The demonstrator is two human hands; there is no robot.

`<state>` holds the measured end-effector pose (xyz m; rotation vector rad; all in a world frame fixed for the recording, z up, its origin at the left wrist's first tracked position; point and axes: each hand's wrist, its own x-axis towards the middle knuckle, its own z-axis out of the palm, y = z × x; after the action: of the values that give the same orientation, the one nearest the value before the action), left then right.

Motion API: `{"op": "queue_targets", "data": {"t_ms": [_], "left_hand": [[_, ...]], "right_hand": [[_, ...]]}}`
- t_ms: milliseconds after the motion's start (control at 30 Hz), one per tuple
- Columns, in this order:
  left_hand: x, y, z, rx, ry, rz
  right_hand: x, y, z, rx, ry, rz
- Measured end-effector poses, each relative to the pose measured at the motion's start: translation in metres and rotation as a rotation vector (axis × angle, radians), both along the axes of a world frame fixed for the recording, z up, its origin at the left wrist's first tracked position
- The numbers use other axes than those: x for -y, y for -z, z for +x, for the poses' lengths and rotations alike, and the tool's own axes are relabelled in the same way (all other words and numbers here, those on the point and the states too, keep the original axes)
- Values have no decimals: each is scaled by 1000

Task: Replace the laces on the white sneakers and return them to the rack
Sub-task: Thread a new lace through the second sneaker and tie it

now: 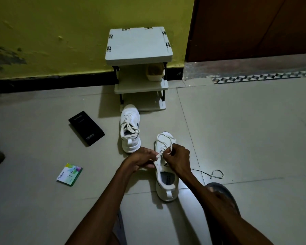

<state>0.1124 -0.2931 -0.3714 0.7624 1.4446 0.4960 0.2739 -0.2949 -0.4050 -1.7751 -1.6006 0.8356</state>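
Note:
Two white sneakers stand on the tiled floor. The near sneaker (167, 181) lies between my hands, its heel toward me. My left hand (141, 159) pinches the lace end at the sneaker's left eyelets. My right hand (177, 159) grips a loop of the white lace (167, 140) over the tongue. The far sneaker (130, 129) sits laced with a tied bow, just in front of the small white shoe rack (140, 68) by the wall. A loose lace (217, 174) trails on the floor to the right.
A black phone box (86, 128) lies on the floor at left, and a small green and white packet (69, 174) nearer me. A pale tub (155, 72) sits on the rack's middle shelf. A brown door (251, 29) stands at the right. My knee (221, 195) is beside the near sneaker.

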Motion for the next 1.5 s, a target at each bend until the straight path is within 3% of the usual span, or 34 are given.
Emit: {"op": "queue_targets", "data": {"t_ms": [267, 400, 633, 767, 967, 1067, 1167, 1367, 1500], "left_hand": [[-3, 2, 3, -2, 26, -25], [-3, 5, 3, 10, -30, -16], [-2, 12, 10, -193, -39, 168], [-17, -14, 1, -140, -133, 295], [-37, -101, -4, 330, -458, 498], [-34, -148, -9, 813, -703, 500], [-27, -181, -3, 1214, -724, 533], [-11, -196, 39, 1462, -817, 292], [2, -204, 64, 1487, -857, 131]], "right_hand": [[8, -7, -5, 55, -50, 71], [0, 3, 0, 5, -41, -24], [-10, -4, 15, 35, -168, -130], [-5, -7, 13, -2, -158, -150], [-6, -10, 15, -113, -172, -189], [-6, -10, 13, -112, -166, -214], [-6, -10, 11, -127, -152, -221], [-7, -12, 12, -123, -162, -215], [-8, -9, 12, -98, -125, -210]]}}
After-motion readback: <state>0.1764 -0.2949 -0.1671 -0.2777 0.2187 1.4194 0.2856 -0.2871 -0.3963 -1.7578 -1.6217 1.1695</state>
